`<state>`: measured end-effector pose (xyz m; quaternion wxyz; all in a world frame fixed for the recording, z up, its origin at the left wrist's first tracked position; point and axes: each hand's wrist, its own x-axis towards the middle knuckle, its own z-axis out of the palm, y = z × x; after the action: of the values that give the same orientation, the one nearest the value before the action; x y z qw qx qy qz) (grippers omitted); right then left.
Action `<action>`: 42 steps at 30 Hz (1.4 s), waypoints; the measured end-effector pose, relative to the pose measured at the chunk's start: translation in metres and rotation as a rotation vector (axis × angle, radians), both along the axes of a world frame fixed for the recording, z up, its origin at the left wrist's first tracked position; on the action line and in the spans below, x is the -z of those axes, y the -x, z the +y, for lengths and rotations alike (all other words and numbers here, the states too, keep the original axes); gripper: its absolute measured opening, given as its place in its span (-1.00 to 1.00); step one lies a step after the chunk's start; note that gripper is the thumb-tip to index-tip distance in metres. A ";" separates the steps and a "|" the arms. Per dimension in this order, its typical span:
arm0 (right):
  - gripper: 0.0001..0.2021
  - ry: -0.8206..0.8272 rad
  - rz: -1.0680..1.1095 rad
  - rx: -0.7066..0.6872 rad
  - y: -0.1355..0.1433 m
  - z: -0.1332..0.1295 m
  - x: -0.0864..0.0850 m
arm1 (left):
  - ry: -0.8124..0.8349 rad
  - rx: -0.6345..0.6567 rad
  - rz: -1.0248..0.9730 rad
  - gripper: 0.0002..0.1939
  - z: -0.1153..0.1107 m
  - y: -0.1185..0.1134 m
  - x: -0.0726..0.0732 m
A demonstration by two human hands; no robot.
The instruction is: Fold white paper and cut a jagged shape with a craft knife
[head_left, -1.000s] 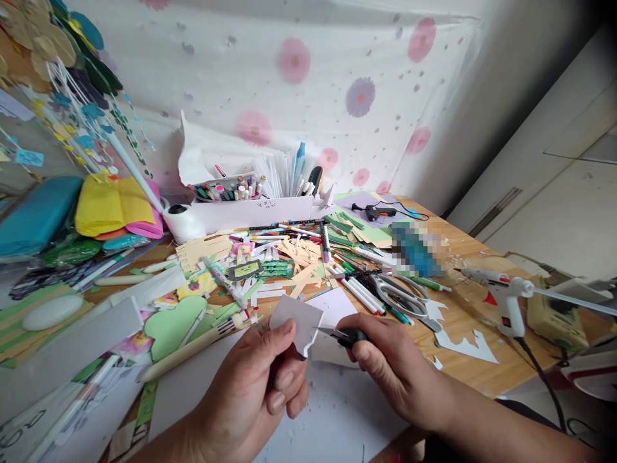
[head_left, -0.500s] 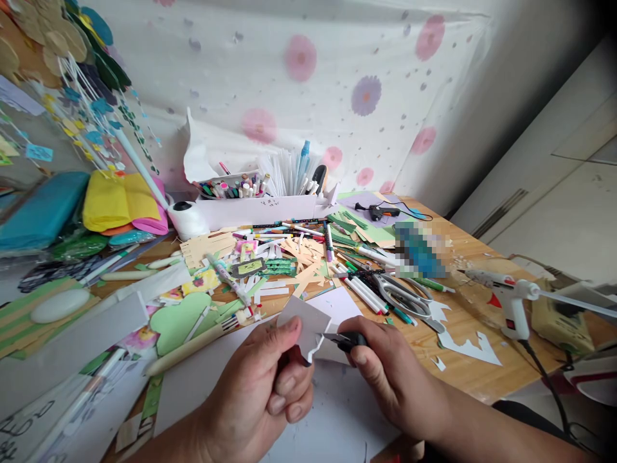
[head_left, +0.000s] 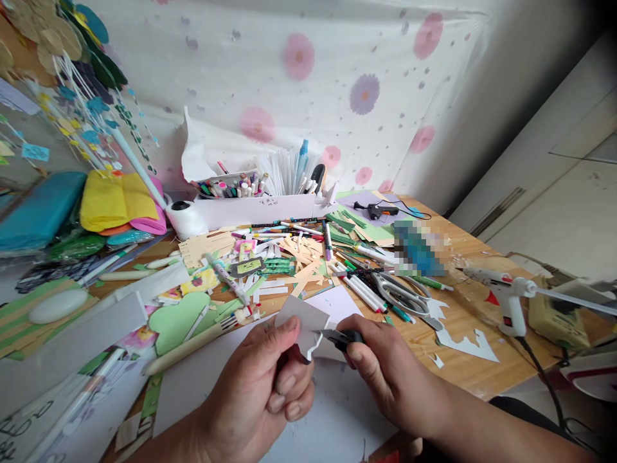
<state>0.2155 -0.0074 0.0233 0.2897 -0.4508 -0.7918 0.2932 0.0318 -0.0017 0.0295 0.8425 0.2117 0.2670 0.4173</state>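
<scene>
With my left hand (head_left: 260, 376) I am pinching a small greyish-white card (head_left: 303, 321) between thumb and bent fingers, just below the centre of the frame. The card is showing a flat, smooth face and straight top edge, while its right edge is looking ragged, with a bright white torn rim and a little curl of material standing out. My right hand (head_left: 398, 373), right of centre, is gripping a black-handled cutter (head_left: 353, 337), its narrow blade pointing left at that rim; whether the tip is touching, I cannot tell. Compared with a second ago, the curl is showing midway along the ragged edge, and my right thumb is lying farther left, closer to the blade. My left grip is looking much the same.
</scene>
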 end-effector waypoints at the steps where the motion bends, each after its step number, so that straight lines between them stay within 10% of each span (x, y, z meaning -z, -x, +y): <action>1: -0.53 0.010 -0.009 -0.001 0.000 0.000 -0.001 | -0.002 -0.003 0.000 -0.62 0.000 0.000 0.000; 12: -0.46 -0.033 0.070 -0.059 0.004 -0.001 -0.001 | 0.187 0.154 -0.162 -0.60 -0.003 0.001 -0.001; 20: -0.50 0.073 0.013 -0.058 0.001 0.004 -0.008 | -0.010 -0.065 -0.008 -0.59 -0.005 -0.002 -0.002; 30: -0.43 0.066 -0.032 -0.100 -0.003 0.005 -0.010 | 0.235 0.170 -0.139 -0.58 0.001 0.003 -0.001; 42: -0.49 0.038 0.047 -0.100 -0.005 0.006 -0.005 | -0.071 -0.084 0.105 -0.57 -0.002 -0.004 -0.001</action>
<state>0.2203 -0.0018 0.0281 0.2843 -0.4091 -0.8007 0.3328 0.0357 -0.0035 0.0306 0.8010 0.2518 0.3046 0.4496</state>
